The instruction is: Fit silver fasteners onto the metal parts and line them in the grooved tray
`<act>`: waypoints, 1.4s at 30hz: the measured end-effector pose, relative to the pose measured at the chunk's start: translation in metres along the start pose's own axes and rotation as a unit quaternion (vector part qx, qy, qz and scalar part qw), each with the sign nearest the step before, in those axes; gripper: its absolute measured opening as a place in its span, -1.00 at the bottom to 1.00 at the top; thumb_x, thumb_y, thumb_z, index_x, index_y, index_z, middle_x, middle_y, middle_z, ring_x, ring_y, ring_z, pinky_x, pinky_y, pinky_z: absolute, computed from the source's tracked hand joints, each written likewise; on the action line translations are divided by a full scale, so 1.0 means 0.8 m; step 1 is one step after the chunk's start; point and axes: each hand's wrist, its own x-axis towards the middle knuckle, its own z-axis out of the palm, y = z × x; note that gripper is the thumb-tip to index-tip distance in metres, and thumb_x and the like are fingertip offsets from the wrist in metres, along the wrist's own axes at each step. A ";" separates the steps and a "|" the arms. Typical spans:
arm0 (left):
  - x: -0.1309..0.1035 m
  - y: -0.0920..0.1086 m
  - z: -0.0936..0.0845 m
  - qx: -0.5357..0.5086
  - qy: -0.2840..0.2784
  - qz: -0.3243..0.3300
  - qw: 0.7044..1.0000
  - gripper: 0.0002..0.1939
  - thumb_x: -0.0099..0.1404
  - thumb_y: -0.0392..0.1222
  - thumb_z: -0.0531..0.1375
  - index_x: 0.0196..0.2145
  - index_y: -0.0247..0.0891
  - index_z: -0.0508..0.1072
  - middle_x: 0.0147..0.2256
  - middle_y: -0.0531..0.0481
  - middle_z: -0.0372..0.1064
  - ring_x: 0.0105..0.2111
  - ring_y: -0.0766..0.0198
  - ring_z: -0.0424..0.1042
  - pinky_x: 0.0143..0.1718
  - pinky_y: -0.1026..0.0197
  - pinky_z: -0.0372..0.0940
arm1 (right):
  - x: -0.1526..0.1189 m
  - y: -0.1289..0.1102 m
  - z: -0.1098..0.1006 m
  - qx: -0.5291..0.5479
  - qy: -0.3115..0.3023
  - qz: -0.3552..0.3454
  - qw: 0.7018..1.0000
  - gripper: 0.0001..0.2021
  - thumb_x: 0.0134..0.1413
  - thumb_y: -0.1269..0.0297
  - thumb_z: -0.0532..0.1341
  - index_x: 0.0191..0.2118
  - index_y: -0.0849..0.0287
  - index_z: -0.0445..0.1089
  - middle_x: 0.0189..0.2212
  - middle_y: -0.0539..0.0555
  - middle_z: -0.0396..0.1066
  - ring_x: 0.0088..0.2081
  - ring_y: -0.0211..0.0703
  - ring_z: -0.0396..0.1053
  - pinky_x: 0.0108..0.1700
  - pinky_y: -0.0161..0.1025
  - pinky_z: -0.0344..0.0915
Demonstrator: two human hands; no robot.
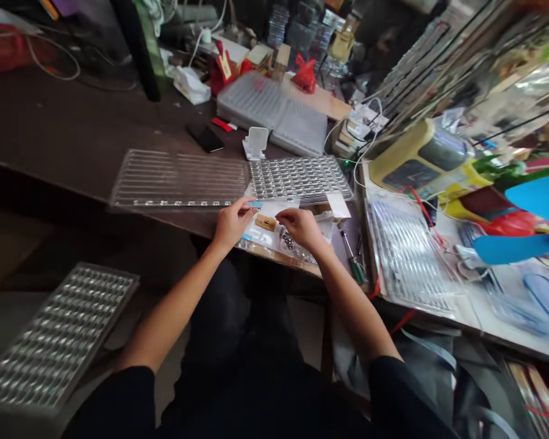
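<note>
My left hand (233, 223) is closed in a pinch at the table's front edge, with a small blue piece (256, 205) by its fingertips. Whether that piece is in the fingers is unclear. My right hand (302, 227) has its fingers pressed together just right of a small wooden block (266, 223) with a dark hole; anything in them is too small to make out. Below the right hand lies a clear bag of small shiny metal parts (287, 239). Behind my hands stretch a mostly unfilled clear tray (178, 177) with one front row of small parts, and a filled tray (299, 177).
Another filled tray (64, 335) sits low at the left. A green-handled screwdriver (355, 268) lies right of my right arm. Stacked clear trays (274, 113), a phone (205, 138) and a white stand (257, 143) are farther back. Blue fan blades (516, 249) show at the right.
</note>
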 end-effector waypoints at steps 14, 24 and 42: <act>-0.001 -0.005 0.001 -0.028 -0.033 -0.031 0.999 -0.81 0.27 -0.34 0.33 -0.15 -0.23 0.62 -0.20 -0.08 0.63 -0.21 0.16 0.62 -0.08 0.17 0.47 | 0.000 -0.019 0.042 -0.206 -0.058 -0.053 0.975 -0.77 0.34 0.40 0.13 -0.09 0.19 0.55 -0.13 0.20 0.54 -0.19 -0.06 0.50 -0.20 -0.25 0.30; -0.001 -0.005 0.002 0.027 -0.076 0.047 0.996 -0.88 0.30 -0.26 0.31 -0.19 -0.23 0.61 -0.22 -0.05 0.61 -0.24 0.19 0.57 -0.14 0.20 0.41 | -0.011 -0.003 0.008 -0.086 0.004 -0.099 0.991 -0.75 0.31 0.41 0.16 -0.03 0.16 0.57 -0.14 0.16 0.59 -0.16 -0.09 0.53 -0.10 -0.24 0.36; -0.003 -0.010 0.015 0.139 -0.104 0.077 0.982 -0.90 0.26 -0.22 0.30 -0.28 -0.11 0.65 -0.20 -0.05 0.61 -0.14 0.05 0.55 -0.02 0.07 0.39 | -0.062 0.035 -0.040 -0.223 -0.069 0.057 0.971 -0.80 0.19 0.37 0.28 -0.08 0.18 0.58 -0.12 0.21 0.56 -0.10 0.02 0.50 -0.07 -0.20 0.32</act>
